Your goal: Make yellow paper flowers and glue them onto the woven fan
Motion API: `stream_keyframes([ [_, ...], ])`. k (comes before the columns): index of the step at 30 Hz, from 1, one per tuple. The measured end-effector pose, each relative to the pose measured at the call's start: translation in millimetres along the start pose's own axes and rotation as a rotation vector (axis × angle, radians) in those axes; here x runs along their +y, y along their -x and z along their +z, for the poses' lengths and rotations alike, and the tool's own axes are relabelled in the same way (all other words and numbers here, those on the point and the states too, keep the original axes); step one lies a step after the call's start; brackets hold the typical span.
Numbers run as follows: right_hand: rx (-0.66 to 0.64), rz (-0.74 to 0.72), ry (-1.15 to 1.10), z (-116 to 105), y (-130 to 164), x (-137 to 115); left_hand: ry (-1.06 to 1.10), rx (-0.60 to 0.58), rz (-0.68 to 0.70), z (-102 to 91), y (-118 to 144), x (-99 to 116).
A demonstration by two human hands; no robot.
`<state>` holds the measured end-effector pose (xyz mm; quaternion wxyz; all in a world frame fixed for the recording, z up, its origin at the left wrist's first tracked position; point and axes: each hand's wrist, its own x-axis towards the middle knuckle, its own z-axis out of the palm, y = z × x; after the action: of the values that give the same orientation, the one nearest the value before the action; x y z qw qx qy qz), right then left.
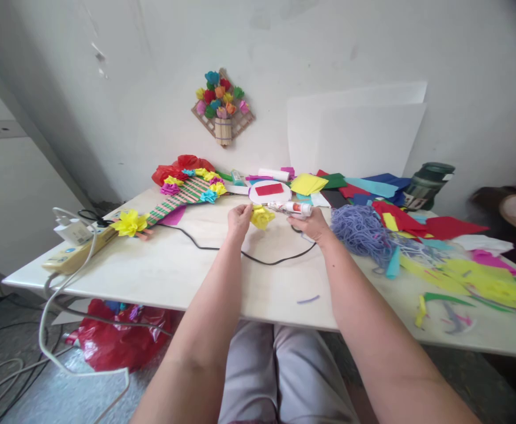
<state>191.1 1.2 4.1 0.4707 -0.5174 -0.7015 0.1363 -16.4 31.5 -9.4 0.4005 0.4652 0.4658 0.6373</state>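
Observation:
My left hand (238,220) pinches a small yellow paper flower (262,217) above the middle of the white table (187,265). My right hand (311,224) grips a white glue gun (291,207), its nozzle pointing left at the flower. The gun's black cord (258,258) loops across the tabletop below both hands. Just behind the flower lies a white paper disc with a red piece (270,190) on it.
A woven stick fan with paper flowers (182,197) lies at the left, by a power strip (79,250). Purple yarn (361,231), coloured paper sheets (373,188) and scraps (474,277) cover the right side. A dark flask (426,185) stands at the back. Red bag (121,338) under the table.

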Motion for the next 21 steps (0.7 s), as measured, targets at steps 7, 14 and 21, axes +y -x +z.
stream_keyframes([
  [7, -0.005, 0.020, -0.100, 2.6, -1.9, 7.5, 0.065, 0.213, 0.010, -7.3, -10.5, -5.5],
  [14, -0.064, 0.065, 0.243, 0.9, 0.9, 3.4, 0.264, 0.428, 0.008, -15.6, -7.7, 2.8],
  [21, -0.222, 0.031, 0.484, 7.5, 2.5, -1.9, 0.292, 0.386, 0.016, -14.1, -2.2, 9.4],
])
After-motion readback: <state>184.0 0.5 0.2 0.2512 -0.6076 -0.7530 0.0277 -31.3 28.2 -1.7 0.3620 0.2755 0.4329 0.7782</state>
